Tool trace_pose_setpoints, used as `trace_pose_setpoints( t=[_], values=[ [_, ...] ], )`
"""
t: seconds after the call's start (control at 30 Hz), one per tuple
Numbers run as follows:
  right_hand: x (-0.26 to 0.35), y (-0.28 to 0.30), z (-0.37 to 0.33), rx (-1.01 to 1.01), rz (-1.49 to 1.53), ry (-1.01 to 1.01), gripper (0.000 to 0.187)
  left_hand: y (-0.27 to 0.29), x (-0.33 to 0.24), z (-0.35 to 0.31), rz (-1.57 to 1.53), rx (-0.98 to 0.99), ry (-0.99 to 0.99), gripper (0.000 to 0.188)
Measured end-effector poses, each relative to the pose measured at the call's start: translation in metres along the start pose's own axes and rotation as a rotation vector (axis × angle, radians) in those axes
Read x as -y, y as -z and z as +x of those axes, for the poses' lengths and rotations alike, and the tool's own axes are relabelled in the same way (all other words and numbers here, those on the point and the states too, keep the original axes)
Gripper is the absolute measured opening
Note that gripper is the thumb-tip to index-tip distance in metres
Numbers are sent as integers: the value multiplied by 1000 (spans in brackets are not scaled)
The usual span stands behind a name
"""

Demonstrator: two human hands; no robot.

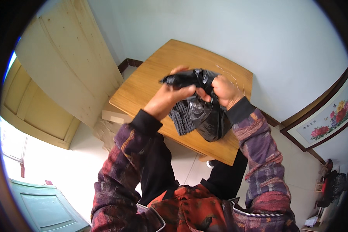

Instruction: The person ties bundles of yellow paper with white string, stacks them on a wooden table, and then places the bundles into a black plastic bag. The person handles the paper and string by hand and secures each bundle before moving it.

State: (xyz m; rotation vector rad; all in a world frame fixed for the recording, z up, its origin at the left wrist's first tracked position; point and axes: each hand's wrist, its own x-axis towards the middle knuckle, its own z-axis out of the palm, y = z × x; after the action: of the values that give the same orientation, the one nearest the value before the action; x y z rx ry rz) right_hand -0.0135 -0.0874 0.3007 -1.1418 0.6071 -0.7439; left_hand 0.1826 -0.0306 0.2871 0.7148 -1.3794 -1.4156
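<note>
Both hands are raised above a wooden table (pixel 143 87) and hold a black plastic bag (pixel 208 120) between them. The left hand (pixel 170 96) has its fingers curled shut on the upper edge of the bag, thumb pressed against the plastic near the middle of the bag's mouth. The right hand (pixel 226 91) is closed in a fist on the bag's top edge at the other side, just beside the left thumb. The bag's mouth is bunched between the two grips; its body hangs down below the hands, glossy and creased. A dark grey knitted or ribbed item (pixel 180 120) shows at the bag's left side, below the left wrist; whether it lies inside the bag or against it cannot be told. The bag hangs clear over the table's near half. Both forearms wear patterned purple-and-red sleeves with black cuffs. A framed flower picture (pixel 328 120) hangs on the wall to the right.
</note>
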Motion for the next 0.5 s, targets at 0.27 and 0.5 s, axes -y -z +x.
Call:
trace_pose_setpoints(
  t=[0.27,0.5],
  values=[
    [46,0,-31,-97,-928,135,19,-3,-19,55,-122,-74,158,35],
    [17,39,-61,-519,-1653,699,11,-8,38,83,-408,-221,292,30]
  ],
)
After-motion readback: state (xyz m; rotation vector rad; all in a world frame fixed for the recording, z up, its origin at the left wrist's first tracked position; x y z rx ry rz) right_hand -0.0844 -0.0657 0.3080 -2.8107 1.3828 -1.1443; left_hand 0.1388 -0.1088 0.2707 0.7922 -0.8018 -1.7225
